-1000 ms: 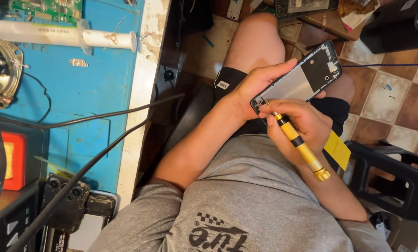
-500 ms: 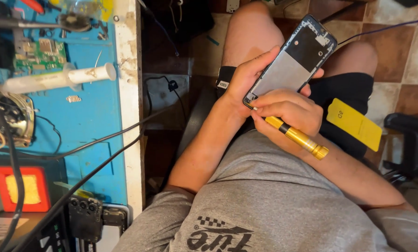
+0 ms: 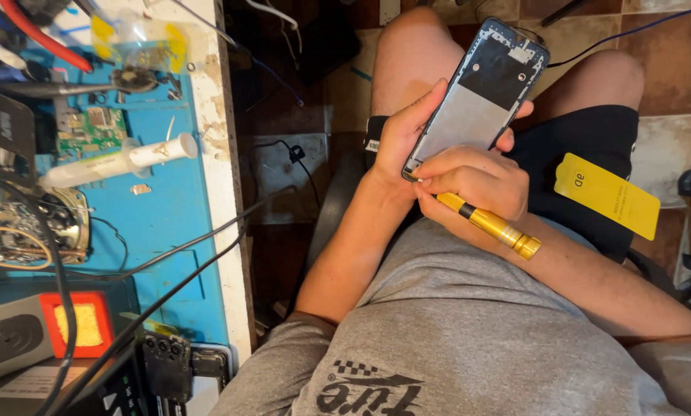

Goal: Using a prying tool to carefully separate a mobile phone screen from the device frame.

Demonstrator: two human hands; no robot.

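Note:
My left hand grips an opened phone frame, back cover off, grey plate and black upper part showing, held above my lap. My right hand is closed around a gold screwdriver with a black band. Its tip sits at the phone's lower corner, hidden by my fingers. A yellow card lies on my black shorts to the right.
A blue work mat on the bench at left carries a white syringe, a green circuit board, black cables, a red-framed sponge holder and metal parts. Tiled floor lies beyond my knees.
The view has shifted so the phone and hands sit higher and more central. My right hand keeps the screwdriver at the phone's lower corner; the grip is unchanged.

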